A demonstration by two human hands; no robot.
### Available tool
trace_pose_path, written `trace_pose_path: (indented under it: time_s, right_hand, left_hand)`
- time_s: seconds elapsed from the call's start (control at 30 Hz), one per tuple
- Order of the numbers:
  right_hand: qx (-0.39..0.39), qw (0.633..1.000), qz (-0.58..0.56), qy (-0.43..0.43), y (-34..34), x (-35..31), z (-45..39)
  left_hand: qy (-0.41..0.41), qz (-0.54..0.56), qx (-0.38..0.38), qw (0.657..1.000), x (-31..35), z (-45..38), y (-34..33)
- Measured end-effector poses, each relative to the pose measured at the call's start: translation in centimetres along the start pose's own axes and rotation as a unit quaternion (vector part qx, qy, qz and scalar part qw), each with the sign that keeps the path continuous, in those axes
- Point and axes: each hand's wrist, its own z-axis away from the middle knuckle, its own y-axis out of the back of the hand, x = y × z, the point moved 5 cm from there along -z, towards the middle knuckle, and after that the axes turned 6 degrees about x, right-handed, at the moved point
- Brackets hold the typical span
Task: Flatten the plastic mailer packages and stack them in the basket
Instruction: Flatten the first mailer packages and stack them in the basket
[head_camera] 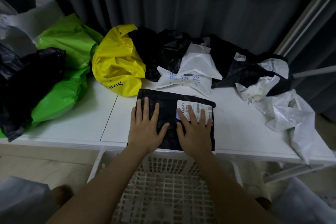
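Now, near edge: the black mailer (174, 114) lies flat on the white table (72, 129), its near end at the table's front edge, directly above the basket (163, 187) that stands below.
Open room: bare tabletop shows left of the mailer, up to a seam line, and a narrower strip on its right before the crumpled white bags (283, 111).
Back of table: a yellow bag (116, 63), black bags (158, 51) and a white mailer (183, 80) with blue writing lie just behind the black mailer; the white one almost touches its far edge.
Left side: green bags (69, 45) and a black bag (27, 82) are heaped at the table's left end, spilling over the front edge.
Left hand (147, 125): palm down on the mailer's left half, fingers straight and spread, gripping nothing; the little finger lies at the mailer's left edge.
Right hand (195, 127): palm down on the right half, fingers straight and spread, fingertips on the white label (198, 107) (barcodes show, the print is too small to read).
Thumbs: they point toward each other with a gap of black plastic between.
Basket: white, slotted; the forearms cover part of it and the picture's bottom edge cuts it off.
Hidden: the mailer's near edge is partly under the wrists; the label's lower part is under the right fingers.
Hard to make out: the black bags at the back merge into one dark mass.
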Motion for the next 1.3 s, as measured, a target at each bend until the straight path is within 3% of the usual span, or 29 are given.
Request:
trace_pose_path:
  time_s: [0.1,0.27,0.43,0.6,0.77,0.93,1.07,1.3]
  right_hand:
    - [0.002,1.000,0.001,0.000,-0.1,0.1,-0.1]
    - [0.017,1.000,-0.001,0.001,-0.3,0.2,-0.1]
    - [0.026,1.000,-0.002,0.007,-0.5,0.2,-0.1]
    - [0.014,1.000,-0.007,0.005,-0.1,-0.5,-2.0]
    - [-0.045,0.998,0.033,0.029,-1.2,-0.6,-4.4]
    - [-0.080,0.996,0.028,-0.037,-1.5,1.5,-4.7]
    - [-0.135,0.989,0.018,-0.055,-1.4,1.3,-5.1]
    - [-0.070,0.996,0.021,0.052,-0.2,-0.9,-0.9]
  left_hand:
    - [0.012,0.006,-0.007,1.000,0.1,-1.9,0.7]
    - [0.043,-0.004,-0.085,0.995,-1.1,-3.6,-0.7]
    - [0.044,0.018,-0.089,0.995,-1.1,-3.3,-1.1]
    - [0.031,-0.004,-0.067,0.997,-0.9,-3.3,-0.9]
    - [-0.037,0.020,0.027,0.999,-0.6,-3.1,-0.5]
    - [0.012,0.025,-0.085,0.996,-1.0,-3.2,-1.1]
    - [0.024,0.022,-0.109,0.994,-1.1,-3.4,-1.3]
    - [0.020,0.012,-0.092,0.996,-0.8,-3.4,-1.0]
